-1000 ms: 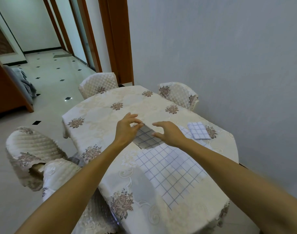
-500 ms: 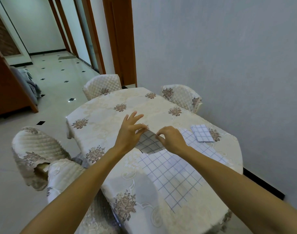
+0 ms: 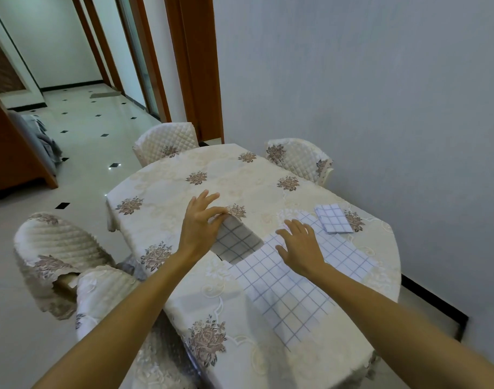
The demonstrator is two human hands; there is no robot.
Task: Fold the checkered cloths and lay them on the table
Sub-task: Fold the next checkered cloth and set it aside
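Left grip [image 3: 200,226] pinching lifted corner of checkered cloth [image 3: 285,287]; right grip [image 3: 300,248] spread flat on it, near folded cloth [image 3: 334,219] on desk [image 3: 184,189].

Place: a home dining room.
Table: oval, under a cream floral-print tablecloth [image 3: 184,189].
Seating: cream quilted chair covers [image 3: 167,141] tucked in around it.
Floor: glossy white tile with black diamond insets [image 3: 100,141] (running down a hallway).
Doorways: orange-brown wooden frames [image 3: 201,66].
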